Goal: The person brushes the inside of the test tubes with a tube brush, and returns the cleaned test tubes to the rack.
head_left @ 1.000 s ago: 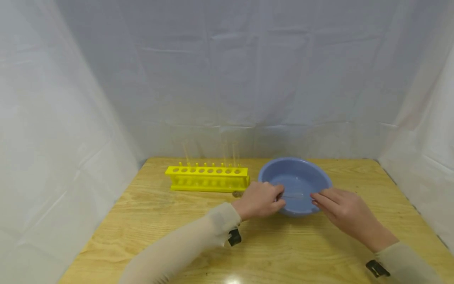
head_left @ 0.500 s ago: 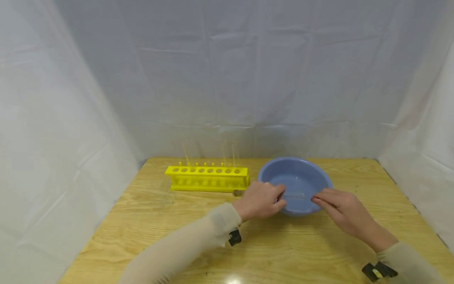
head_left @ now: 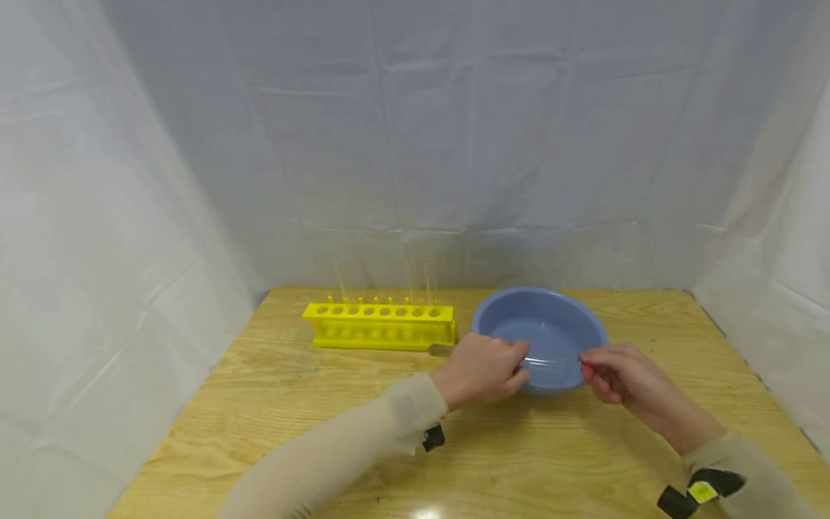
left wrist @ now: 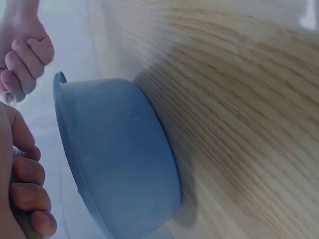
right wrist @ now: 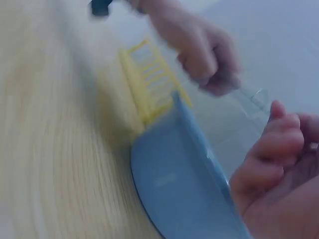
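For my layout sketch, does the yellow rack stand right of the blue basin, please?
No, the head view shows the rack left of the basin.

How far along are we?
Seemingly done: glass tubes sit in the yellow rack; whether they're cleaned, I can't tell. In hand: the left hand grips another tube over the blue basin, the right hand pinches a thin stem. Probably left: racking that tube.

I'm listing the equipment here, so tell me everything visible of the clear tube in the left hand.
The clear tube is slender, smooth and glass-like, held roughly level above the blue basin. The left hand grips it, hiding part; its rimmed end faces the right hand. Whether that hand touches it is unclear.
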Motion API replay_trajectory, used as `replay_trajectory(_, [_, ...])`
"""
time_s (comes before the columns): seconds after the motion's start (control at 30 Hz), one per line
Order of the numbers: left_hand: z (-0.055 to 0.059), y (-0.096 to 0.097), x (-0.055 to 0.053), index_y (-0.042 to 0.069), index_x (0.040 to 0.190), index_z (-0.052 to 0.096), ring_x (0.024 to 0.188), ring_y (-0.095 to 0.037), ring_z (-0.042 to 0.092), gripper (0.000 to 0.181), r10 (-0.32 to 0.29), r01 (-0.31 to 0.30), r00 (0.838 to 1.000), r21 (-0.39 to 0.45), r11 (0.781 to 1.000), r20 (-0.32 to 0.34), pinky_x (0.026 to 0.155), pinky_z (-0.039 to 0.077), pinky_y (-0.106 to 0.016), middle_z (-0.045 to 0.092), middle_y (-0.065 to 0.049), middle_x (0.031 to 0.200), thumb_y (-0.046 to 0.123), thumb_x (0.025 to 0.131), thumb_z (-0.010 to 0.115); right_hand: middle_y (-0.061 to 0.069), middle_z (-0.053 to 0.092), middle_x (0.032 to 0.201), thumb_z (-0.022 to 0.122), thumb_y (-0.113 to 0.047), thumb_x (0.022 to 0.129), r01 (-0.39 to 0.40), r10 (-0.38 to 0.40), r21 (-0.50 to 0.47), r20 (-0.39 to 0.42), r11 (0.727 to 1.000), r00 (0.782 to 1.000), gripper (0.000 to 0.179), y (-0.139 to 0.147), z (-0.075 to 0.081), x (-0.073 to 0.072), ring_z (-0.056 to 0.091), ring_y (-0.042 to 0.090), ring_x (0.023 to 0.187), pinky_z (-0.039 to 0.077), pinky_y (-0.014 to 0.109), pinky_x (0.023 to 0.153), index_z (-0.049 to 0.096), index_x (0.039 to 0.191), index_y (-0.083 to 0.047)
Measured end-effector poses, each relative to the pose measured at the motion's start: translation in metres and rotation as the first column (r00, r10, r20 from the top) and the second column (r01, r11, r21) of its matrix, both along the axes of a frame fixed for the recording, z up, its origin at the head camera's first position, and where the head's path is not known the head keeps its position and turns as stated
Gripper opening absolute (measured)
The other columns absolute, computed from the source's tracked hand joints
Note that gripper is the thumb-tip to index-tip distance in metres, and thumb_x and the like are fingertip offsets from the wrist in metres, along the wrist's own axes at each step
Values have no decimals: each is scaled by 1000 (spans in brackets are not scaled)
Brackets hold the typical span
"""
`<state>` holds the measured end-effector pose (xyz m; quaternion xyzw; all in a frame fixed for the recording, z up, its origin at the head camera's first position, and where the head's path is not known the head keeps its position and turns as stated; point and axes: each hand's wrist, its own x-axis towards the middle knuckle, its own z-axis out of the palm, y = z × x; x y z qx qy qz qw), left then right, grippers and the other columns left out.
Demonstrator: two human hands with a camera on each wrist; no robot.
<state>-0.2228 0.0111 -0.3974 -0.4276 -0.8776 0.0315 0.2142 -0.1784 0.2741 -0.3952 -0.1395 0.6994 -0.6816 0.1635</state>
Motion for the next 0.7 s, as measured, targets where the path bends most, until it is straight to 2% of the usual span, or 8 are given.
replay_trajectory(0.13, [2, 0, -1, 23, 82, 50, 46, -5, 43, 20, 13, -15, 994, 23, 1000, 104, 39, 30, -25, 45, 11, 57, 37, 95, 56, -2, 50, 59, 54, -26, 105, 145, -108, 198, -188, 969, 976, 34, -5, -2, 5, 42, 13, 51, 39, 33, 50, 69, 92, 2])
replay_trajectory(0.23, [4, -2, -2, 24, 81, 49, 47, -5, 44, 21, 26, -32, 984, 32, 999, 179, 41, 32, -24, 47, 11, 57, 37, 96, 55, -4, 55, 65, 62, -19, 101, 270, -91, 306, -490, 913, 867, 19, -9, -8, 7, 46, 10, 53, 44, 27, 53, 72, 104, -4])
replay_trajectory(0.3, [5, -3, -2, 24, 80, 48, 47, -6, 45, 22, 32, -40, 976, 33, 999, 214, 41, 33, -24, 48, 11, 57, 37, 97, 54, -7, 58, 71, 68, -13, 96, 372, -23, 336, -714, 865, 700, 15, -11, -12, 7, 47, 5, 56, 43, 22, 54, 72, 109, -9])
replay_trajectory(0.37, [5, -3, -3, 24, 80, 49, 47, -6, 45, 22, 34, -44, 972, 38, 998, 232, 42, 34, -24, 48, 11, 57, 36, 97, 55, -10, 61, 78, 70, -15, 95, 483, 60, 316, -879, 817, 473, 17, -12, -15, 5, 47, 0, 59, 41, 16, 54, 72, 111, -10])
replay_trajectory(0.43, [5, -3, -3, 24, 80, 49, 47, -5, 45, 21, 34, -45, 971, 43, 998, 237, 43, 34, -24, 48, 11, 57, 36, 96, 55, -8, 64, 82, 65, -22, 98, 575, 140, 266, -957, 774, 254, 18, -13, -15, 3, 50, 0, 63, 42, 15, 55, 73, 107, -9])
replay_trajectory(0.5, [5, -3, -3, 24, 80, 49, 47, -5, 46, 21, 30, -43, 968, 49, 998, 248, 43, 34, -24, 48, 11, 57, 35, 96, 56, -3, 67, 84, 56, -29, 104, 620, 196, 212, -976, 755, 95, 30, -12, -15, 1, 55, 4, 63, 45, 19, 54, 74, 104, -5])
replay_trajectory(0.6, [6, -3, -2, 24, 79, 48, 47, -6, 45, 21, 19, -35, 965, 54, 998, 261, 42, 33, -24, 48, 10, 56, 34, 96, 56, 5, 69, 85, 45, -30, 108, 647, 256, 165, -965, 744, -49, 43, -12, -14, -2, 62, 15, 63, 51, 28, 53, 74, 98, -2])
replay_trajectory(0.7, [7, -4, 0, 23, 79, 48, 46, -6, 44, 22, 13, -28, 963, 51, 998, 269, 41, 32, -24, 47, 9, 56, 34, 96, 55, 7, 69, 84, 44, -27, 108, 640, 293, 159, -950, 752, -109, 42, -10, -13, -4, 67, 21, 64, 55, 34, 54, 74, 96, 0])
